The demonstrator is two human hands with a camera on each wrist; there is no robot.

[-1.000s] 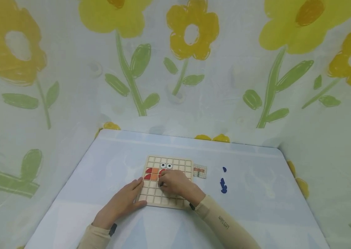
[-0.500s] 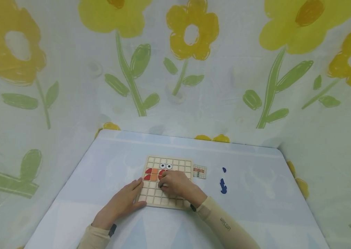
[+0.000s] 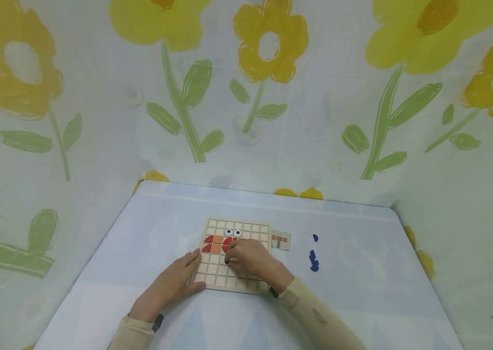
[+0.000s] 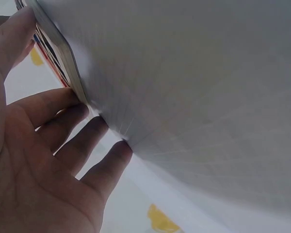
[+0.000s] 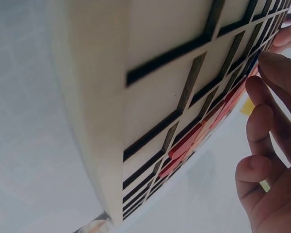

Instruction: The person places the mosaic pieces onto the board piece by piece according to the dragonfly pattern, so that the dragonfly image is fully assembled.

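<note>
A wooden grid board (image 3: 212, 269) lies on the table, with red quarter-round pieces (image 3: 208, 240), orange squares (image 3: 216, 248) and two round eye pieces (image 3: 229, 232) set in its cells. Along the board's left edge and near-left corner rests my left hand (image 3: 174, 282), fingers fairly straight and thumb at the near edge. Over the board's middle, my right hand (image 3: 252, 260) pinches a small dark blue piece (image 5: 253, 62) between thumb and forefinger, right at the grid below the red pieces. Most of that piece is hidden by the fingertips.
A small pattern card (image 3: 280, 240) lies against the board's right side. Further right are a cluster of dark blue pieces (image 3: 314, 261) and one single blue piece (image 3: 315, 237). Flower-printed cloth (image 3: 307, 121) walls in the table (image 3: 360, 301).
My right hand has shifted very slightly to the right, baring a little more of the red pieces beside its fingertips. The left hand and the board stay where they were.
</note>
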